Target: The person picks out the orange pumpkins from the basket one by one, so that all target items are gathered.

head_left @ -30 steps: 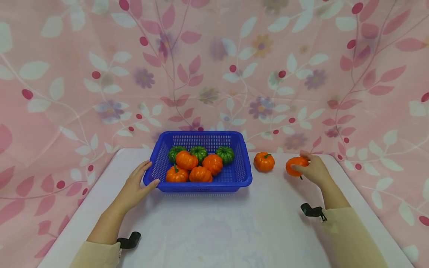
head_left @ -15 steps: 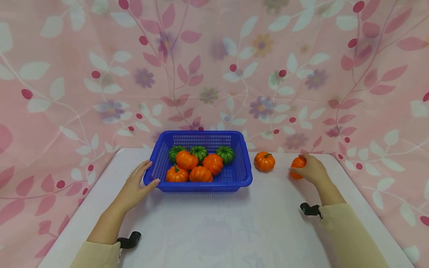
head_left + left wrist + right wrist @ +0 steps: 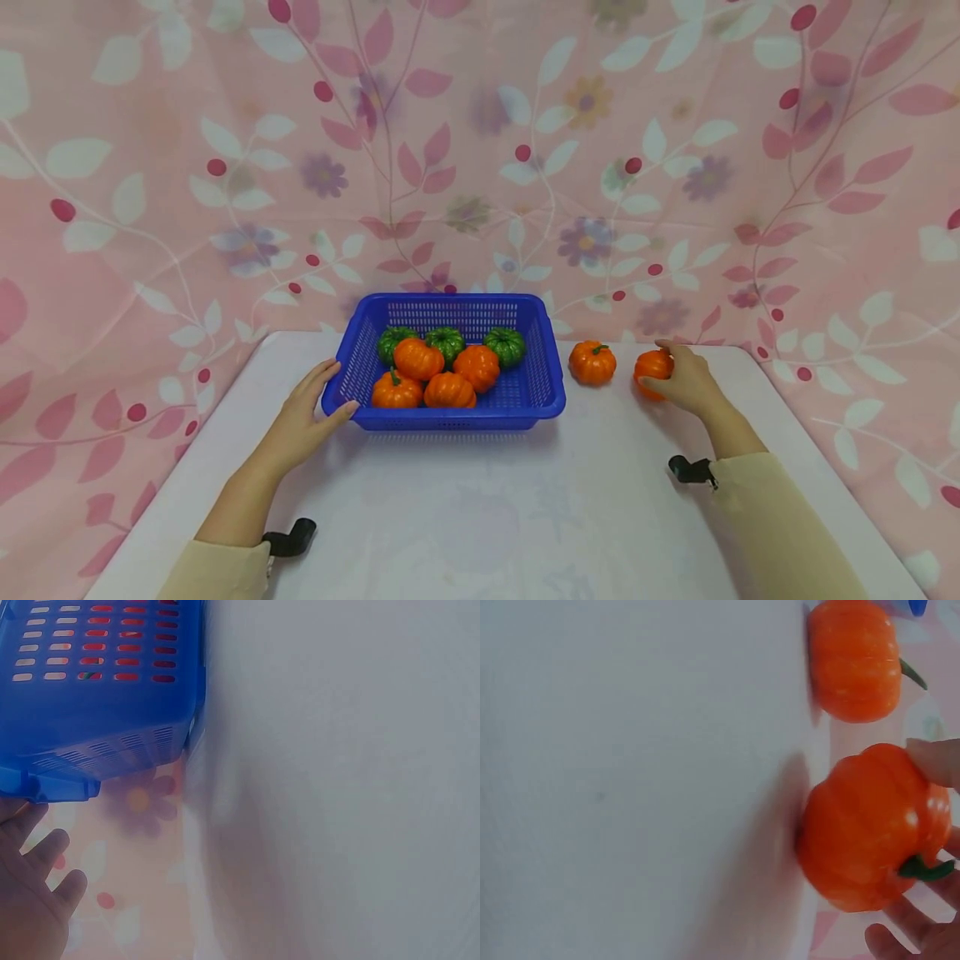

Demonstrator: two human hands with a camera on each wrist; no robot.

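My right hand [image 3: 688,381] grips a small orange pumpkin [image 3: 652,374] at the right side of the white table. The right wrist view shows the thumb on the side of this pumpkin [image 3: 870,832] near its green stem, with fingers spread behind. Another orange pumpkin [image 3: 592,363] sits just to its left, upright. My left hand [image 3: 300,421] rests at the left end of a blue plastic basket [image 3: 457,413], its fingers extended along the rim. Seen from the left wrist, the fingertips lie right at the underside of the basket's rim [image 3: 56,789].
Inside the basket lie several orange pumpkins [image 3: 417,359], with green ones [image 3: 504,347] toward the back. The white table [image 3: 480,517] meets a pink floral curtain [image 3: 480,167] behind it. A black wrist camera [image 3: 291,539] sits at the left cuff.
The pumpkin in my right hand has been turned, its stem swinging out of the head view, and moved slightly left toward the other loose pumpkin. My left hand and the basket have stayed put.
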